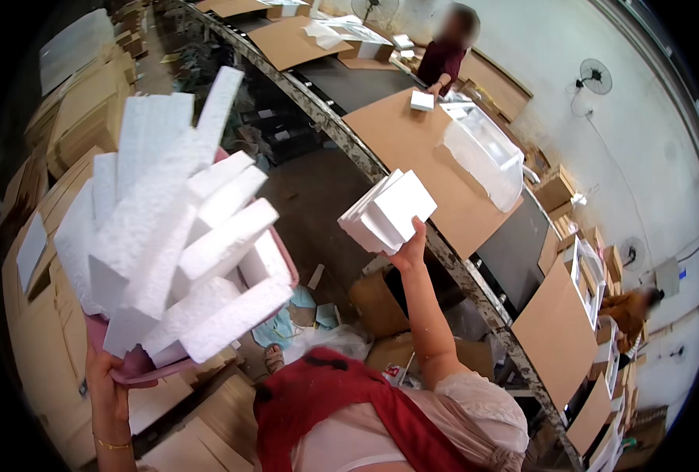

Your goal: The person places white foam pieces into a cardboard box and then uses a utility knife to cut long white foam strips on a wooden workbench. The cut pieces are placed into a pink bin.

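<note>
At the lower left, my left hand (pixel 112 385) is closed on the rim of a pink basket (pixel 290 256). White foam blocks and strips (pixel 200 236) are heaped in the basket, several standing up past its rim and hiding most of it. My right hand (pixel 409 250) reaches forward near the edge of the conveyor line. It grips a small stack of flat white foam pieces (pixel 401 206), held in the air with the thumb on the near side.
A long conveyor (pixel 349 86) runs diagonally, bearing open cartons (pixel 401 138) with white-wrapped contents. Across it stands a person in dark red (pixel 436 63); another in brown (pixel 625 318) works farther right. Flattened cardboard (pixel 43 338) is stacked at left. Scraps and plastic (pixel 318 330) litter the floor.
</note>
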